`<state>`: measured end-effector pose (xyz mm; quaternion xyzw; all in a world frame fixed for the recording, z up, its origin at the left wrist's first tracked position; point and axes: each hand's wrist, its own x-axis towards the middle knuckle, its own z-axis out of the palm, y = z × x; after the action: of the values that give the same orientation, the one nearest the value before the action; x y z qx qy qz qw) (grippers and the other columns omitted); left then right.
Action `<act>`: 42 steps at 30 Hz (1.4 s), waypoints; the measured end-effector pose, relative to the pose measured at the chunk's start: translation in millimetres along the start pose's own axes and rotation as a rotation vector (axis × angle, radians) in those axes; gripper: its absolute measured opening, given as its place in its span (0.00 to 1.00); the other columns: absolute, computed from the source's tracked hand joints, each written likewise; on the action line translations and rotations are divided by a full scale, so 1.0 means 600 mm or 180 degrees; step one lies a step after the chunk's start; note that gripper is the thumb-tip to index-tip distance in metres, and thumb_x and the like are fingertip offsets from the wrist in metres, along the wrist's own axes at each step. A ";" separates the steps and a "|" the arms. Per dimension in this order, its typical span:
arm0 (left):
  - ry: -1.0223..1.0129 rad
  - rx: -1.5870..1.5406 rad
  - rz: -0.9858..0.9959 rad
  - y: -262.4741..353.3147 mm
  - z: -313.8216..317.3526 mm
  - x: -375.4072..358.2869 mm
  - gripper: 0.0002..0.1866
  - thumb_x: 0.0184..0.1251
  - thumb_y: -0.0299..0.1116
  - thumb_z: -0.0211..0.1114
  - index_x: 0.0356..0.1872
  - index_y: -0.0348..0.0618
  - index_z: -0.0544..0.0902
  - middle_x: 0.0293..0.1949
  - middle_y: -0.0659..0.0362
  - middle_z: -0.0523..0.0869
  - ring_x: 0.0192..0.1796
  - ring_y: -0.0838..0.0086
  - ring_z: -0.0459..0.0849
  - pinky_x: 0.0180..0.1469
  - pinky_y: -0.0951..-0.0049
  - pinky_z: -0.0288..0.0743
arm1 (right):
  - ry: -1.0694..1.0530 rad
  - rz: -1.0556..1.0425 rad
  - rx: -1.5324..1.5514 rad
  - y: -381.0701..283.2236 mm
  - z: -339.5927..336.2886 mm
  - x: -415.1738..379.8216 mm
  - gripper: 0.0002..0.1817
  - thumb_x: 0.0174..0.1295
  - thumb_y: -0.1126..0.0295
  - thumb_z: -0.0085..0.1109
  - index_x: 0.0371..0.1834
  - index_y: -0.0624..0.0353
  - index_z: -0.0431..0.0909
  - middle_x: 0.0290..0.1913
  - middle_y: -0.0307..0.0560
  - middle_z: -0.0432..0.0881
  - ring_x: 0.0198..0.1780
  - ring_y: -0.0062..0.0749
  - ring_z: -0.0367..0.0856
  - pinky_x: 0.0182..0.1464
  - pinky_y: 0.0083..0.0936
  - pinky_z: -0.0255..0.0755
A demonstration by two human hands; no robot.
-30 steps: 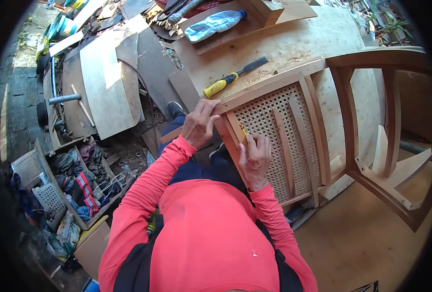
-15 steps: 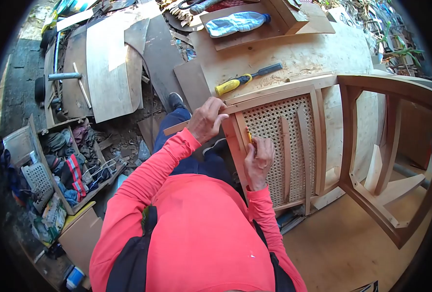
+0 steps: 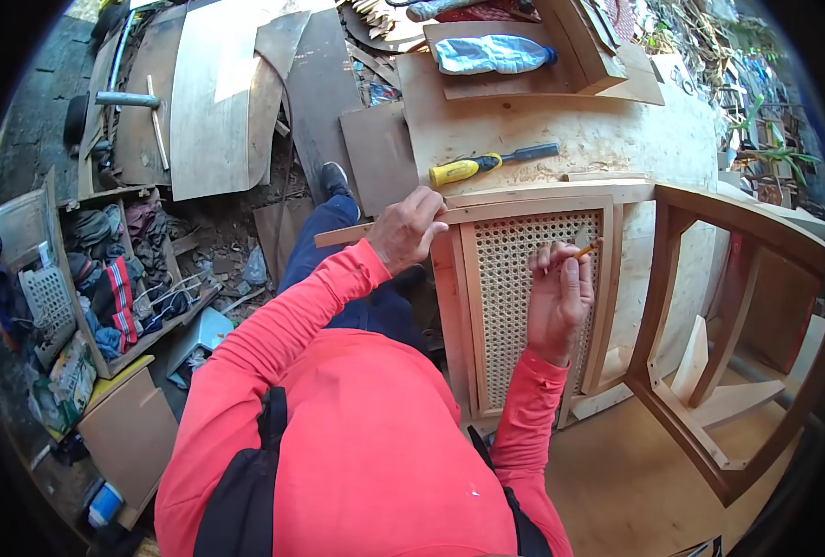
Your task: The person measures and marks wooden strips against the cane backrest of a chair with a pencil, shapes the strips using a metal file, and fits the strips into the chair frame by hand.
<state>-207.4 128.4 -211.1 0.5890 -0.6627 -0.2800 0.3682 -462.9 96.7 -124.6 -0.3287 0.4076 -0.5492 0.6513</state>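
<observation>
My left hand [image 3: 408, 228] is closed around a thin wooden strip [image 3: 343, 235] at the near left corner of a wooden chair frame [image 3: 454, 306]. One end of the strip sticks out to the left past the hand. Between the thumb and fingers of my right hand [image 3: 563, 299] is a yellow pencil [image 3: 586, 250], raised over the right part of the woven cane panel [image 3: 505, 316]. A chisel [image 3: 496, 163] with a yellow handle lies on the bench just beyond the frame.
The chair's open wooden frame [image 3: 649, 371] stretches to the right. Toward the back of the plywood bench [image 3: 635, 135], a plastic bottle [image 3: 494, 55] rests on a board. At left are leaning panels [image 3: 210, 111] and an open box of cloths [image 3: 134, 343]. Scraps litter the ground.
My right hand has moved right with the pencil, from the panel's left side to its right. Loose strips seen on the cane before no longer show there. The left hand keeps its hold.
</observation>
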 end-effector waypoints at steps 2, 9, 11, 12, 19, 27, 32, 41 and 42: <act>-0.0014 -0.0006 -0.0028 0.000 0.000 0.000 0.14 0.69 0.25 0.74 0.50 0.37 0.79 0.46 0.48 0.83 0.48 0.47 0.87 0.48 0.55 0.83 | -0.0133 -0.0093 0.0285 0.002 -0.017 0.018 0.11 0.86 0.69 0.57 0.58 0.62 0.85 0.48 0.42 0.82 0.45 0.26 0.79 0.54 0.28 0.77; -0.0013 -0.0055 -0.0050 0.005 -0.002 -0.004 0.14 0.69 0.25 0.74 0.50 0.36 0.78 0.47 0.47 0.83 0.48 0.47 0.88 0.48 0.55 0.84 | -0.0379 -0.0247 -0.0615 0.012 -0.018 0.032 0.09 0.82 0.76 0.60 0.60 0.64 0.84 0.60 0.50 0.82 0.46 0.32 0.86 0.52 0.29 0.82; 0.0009 -0.0068 -0.0035 0.004 -0.001 -0.004 0.15 0.69 0.25 0.74 0.50 0.36 0.78 0.47 0.47 0.83 0.48 0.47 0.88 0.48 0.55 0.84 | -0.0491 -0.0613 -0.1013 0.015 0.019 0.040 0.09 0.83 0.77 0.58 0.59 0.66 0.84 0.58 0.50 0.82 0.46 0.34 0.87 0.52 0.31 0.84; 0.0016 -0.0074 -0.0041 0.004 -0.001 -0.004 0.15 0.69 0.25 0.74 0.50 0.36 0.78 0.47 0.47 0.83 0.48 0.47 0.88 0.48 0.55 0.84 | -0.0552 -0.0608 -0.1121 0.015 0.024 0.043 0.09 0.82 0.79 0.57 0.59 0.66 0.84 0.58 0.51 0.81 0.47 0.34 0.88 0.54 0.31 0.84; -0.0012 -0.0104 -0.0117 0.002 0.001 -0.004 0.15 0.69 0.26 0.73 0.51 0.37 0.77 0.47 0.48 0.82 0.47 0.47 0.88 0.47 0.55 0.84 | -0.1083 -0.0760 -0.2023 0.033 0.033 0.064 0.13 0.76 0.88 0.54 0.56 0.67 0.83 0.55 0.51 0.80 0.52 0.35 0.89 0.58 0.30 0.85; -0.0084 -0.0108 -0.0256 0.007 -0.003 -0.002 0.15 0.69 0.25 0.73 0.50 0.37 0.76 0.47 0.48 0.82 0.47 0.47 0.88 0.47 0.54 0.85 | -0.1485 -0.1193 -0.3078 0.076 0.056 0.092 0.08 0.68 0.85 0.64 0.47 0.64 0.85 0.40 0.48 0.83 0.39 0.32 0.85 0.40 0.25 0.78; -0.0129 -0.0098 -0.0311 0.010 -0.008 0.000 0.15 0.69 0.25 0.73 0.50 0.37 0.76 0.47 0.48 0.81 0.47 0.46 0.88 0.46 0.54 0.85 | -0.1521 -0.1096 -0.3075 0.079 0.063 0.096 0.09 0.68 0.85 0.63 0.48 0.64 0.85 0.41 0.49 0.84 0.38 0.32 0.85 0.41 0.26 0.78; -0.0137 -0.0093 -0.0361 0.014 -0.005 -0.001 0.15 0.70 0.25 0.73 0.50 0.38 0.76 0.47 0.48 0.81 0.46 0.46 0.88 0.45 0.53 0.85 | -0.1558 -0.0986 -0.3050 0.075 0.051 0.080 0.08 0.69 0.85 0.63 0.48 0.64 0.85 0.44 0.50 0.85 0.44 0.35 0.87 0.44 0.30 0.80; -0.0111 -0.0090 -0.0346 0.013 -0.004 -0.001 0.15 0.70 0.25 0.73 0.50 0.38 0.76 0.47 0.48 0.81 0.46 0.46 0.88 0.45 0.53 0.85 | -0.1511 -0.0934 -0.3080 0.070 0.050 0.070 0.08 0.70 0.85 0.63 0.48 0.64 0.85 0.46 0.51 0.86 0.46 0.37 0.87 0.46 0.30 0.81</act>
<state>-209.6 130.0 -203.5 0.6139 -0.6319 -0.3191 0.3492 -414.5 62.5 -155.0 -0.7582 0.4053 -0.2953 0.4168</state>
